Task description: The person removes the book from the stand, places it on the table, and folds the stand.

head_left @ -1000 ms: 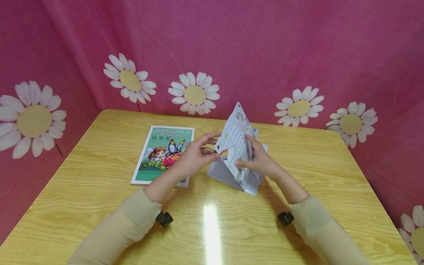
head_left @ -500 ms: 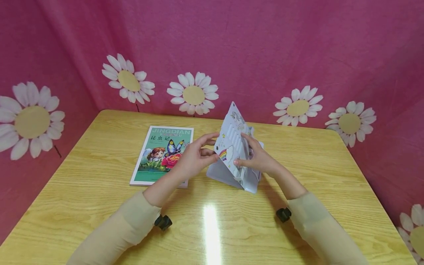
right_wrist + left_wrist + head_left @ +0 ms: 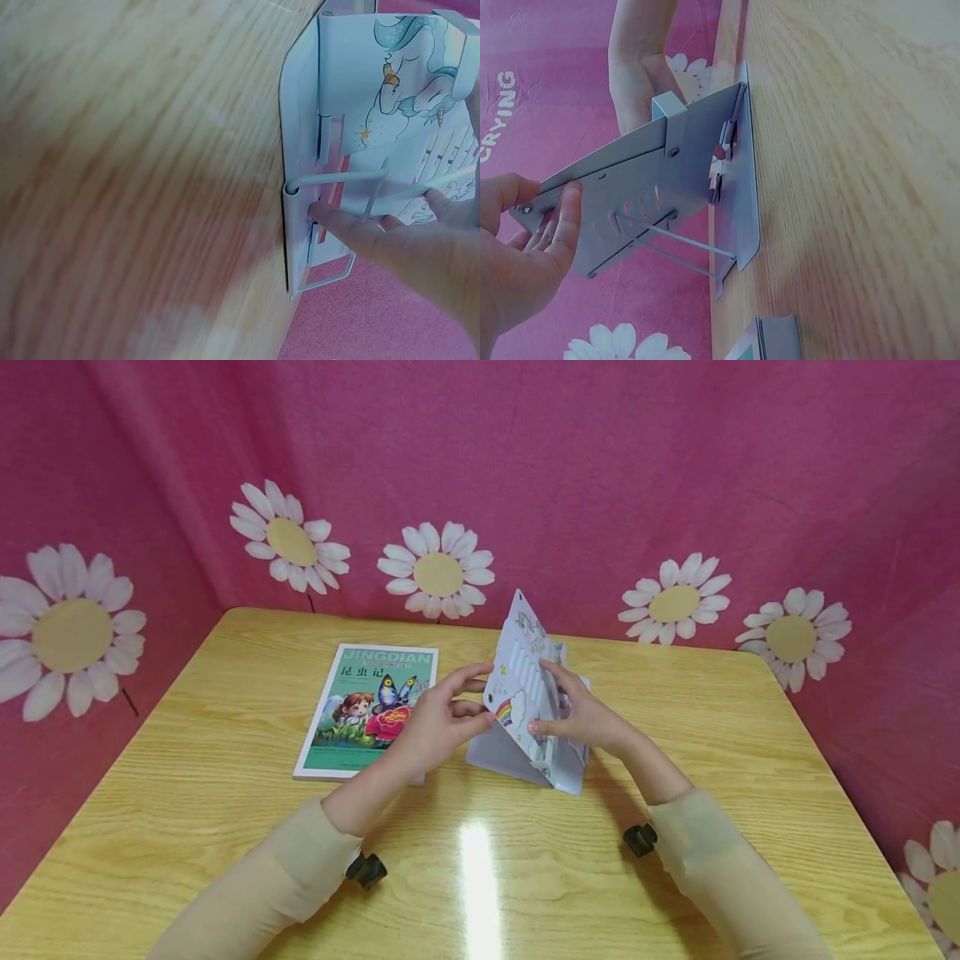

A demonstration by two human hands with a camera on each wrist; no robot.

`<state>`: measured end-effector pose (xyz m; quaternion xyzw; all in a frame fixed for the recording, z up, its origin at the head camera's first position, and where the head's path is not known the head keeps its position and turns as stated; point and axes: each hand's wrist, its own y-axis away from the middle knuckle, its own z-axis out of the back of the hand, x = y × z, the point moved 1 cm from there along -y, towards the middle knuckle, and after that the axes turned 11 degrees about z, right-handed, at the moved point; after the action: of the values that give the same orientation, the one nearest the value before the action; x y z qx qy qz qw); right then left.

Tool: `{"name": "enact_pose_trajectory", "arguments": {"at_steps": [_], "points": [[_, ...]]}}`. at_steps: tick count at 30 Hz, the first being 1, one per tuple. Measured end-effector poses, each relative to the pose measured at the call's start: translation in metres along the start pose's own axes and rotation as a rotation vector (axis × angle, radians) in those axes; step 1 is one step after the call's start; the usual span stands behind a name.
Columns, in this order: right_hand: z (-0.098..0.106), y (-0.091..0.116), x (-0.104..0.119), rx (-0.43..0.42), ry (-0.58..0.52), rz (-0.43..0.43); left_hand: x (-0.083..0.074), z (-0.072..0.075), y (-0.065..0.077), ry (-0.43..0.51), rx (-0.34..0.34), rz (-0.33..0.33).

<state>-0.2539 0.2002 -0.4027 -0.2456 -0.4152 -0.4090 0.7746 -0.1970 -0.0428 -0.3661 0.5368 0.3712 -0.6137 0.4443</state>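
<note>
A white folding book stand (image 3: 517,693) with unicorn and rainbow prints stands tilted on the table, its panel turned partly sideways. In the left wrist view, a wire prop (image 3: 682,244) joins the panel's plain back to the base (image 3: 739,187). My left hand (image 3: 446,714) pinches the panel's left corner, thumb on one face and fingers on the other. My right hand (image 3: 588,714) reaches across the front with thumb and fingers spread over the panel. In the right wrist view, one fingertip (image 3: 319,210) touches near the lower ledge, beside a white wire arm (image 3: 337,178).
A green-covered children's book (image 3: 367,710) lies flat at the left, partly behind my left forearm. The wooden table (image 3: 712,727) ends at a pink curtain (image 3: 570,468) printed with daisies. Black wrist cameras (image 3: 366,870) hang beneath both sleeves.
The stand has swung slightly to the left, its top corner moving most. My right hand shifts left with it. My left hand keeps its hold on the corner.
</note>
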Motion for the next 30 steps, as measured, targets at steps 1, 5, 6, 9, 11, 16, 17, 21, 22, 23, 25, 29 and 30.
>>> {"name": "enact_pose_trajectory", "arguments": {"at_steps": [1,5,6,9,11,16,17,21,22,23,25,29,30], "points": [[0.000,0.000,0.001,0.001,-0.006,-0.002,0.000,0.000,0.000,0.005,-0.004,-0.001],[0.001,0.000,0.002,0.011,-0.036,-0.002,-0.001,-0.003,0.003,0.008,-0.022,-0.007],[0.001,0.000,0.003,0.014,-0.047,-0.001,-0.001,-0.003,0.004,0.008,-0.026,-0.007],[0.002,-0.001,0.003,0.025,-0.071,-0.004,-0.001,-0.004,0.005,0.008,-0.033,-0.007],[0.002,-0.002,0.003,0.035,-0.079,-0.003,-0.001,-0.004,0.006,0.010,-0.037,-0.004],[0.003,-0.004,0.001,0.054,-0.076,0.002,-0.001,-0.006,0.008,0.015,-0.061,0.009],[0.003,-0.004,0.001,0.055,-0.076,0.003,-0.002,-0.007,0.009,0.016,-0.067,0.010],[0.002,-0.005,0.000,0.059,-0.079,0.010,-0.002,-0.008,0.010,0.019,-0.082,0.013],[0.002,-0.006,0.000,0.061,-0.080,0.013,-0.002,-0.008,0.011,0.019,-0.084,0.013],[0.002,-0.006,0.001,0.062,-0.078,0.013,-0.002,-0.008,0.011,0.020,-0.085,0.016],[0.002,-0.006,0.001,0.068,-0.080,0.018,-0.002,-0.009,0.012,0.021,-0.087,0.016],[0.001,-0.006,0.001,0.076,-0.084,0.029,-0.002,-0.010,0.014,0.028,-0.094,0.010],[0.001,-0.006,0.001,0.079,-0.087,0.032,-0.002,-0.010,0.014,0.029,-0.097,0.006]]}}
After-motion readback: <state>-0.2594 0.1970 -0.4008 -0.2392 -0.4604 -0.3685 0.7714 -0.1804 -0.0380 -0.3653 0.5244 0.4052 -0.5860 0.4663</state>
